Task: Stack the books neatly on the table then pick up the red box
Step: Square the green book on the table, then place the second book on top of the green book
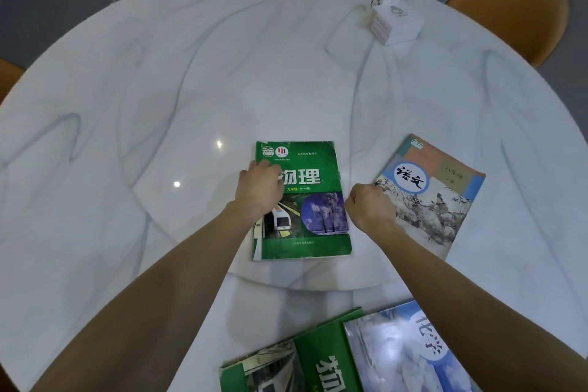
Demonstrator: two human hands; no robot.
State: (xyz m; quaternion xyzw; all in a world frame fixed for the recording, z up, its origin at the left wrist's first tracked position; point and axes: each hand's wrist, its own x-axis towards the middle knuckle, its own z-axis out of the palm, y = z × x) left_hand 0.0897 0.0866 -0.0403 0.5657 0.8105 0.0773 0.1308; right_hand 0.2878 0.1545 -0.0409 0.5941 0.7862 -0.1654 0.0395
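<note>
Round marble surface [159, 89] carrying four books. Landmark: green physics book [305, 200], flat near centre. Just right of it, tilted, the blue-and-tan book [439, 197]; nearer the viewer, a second green book [286, 360] overlapped by a pale blue book [407, 356]. Left hand [259, 188] rests on the landmark's left edge, fingers curled over it; right hand [370, 207], loosely fisted and empty, sits beside its right edge. No red box is visible; only a white box [394, 19] lies beyond. Risk: glossy covers may slide askew during stacking.
</note>
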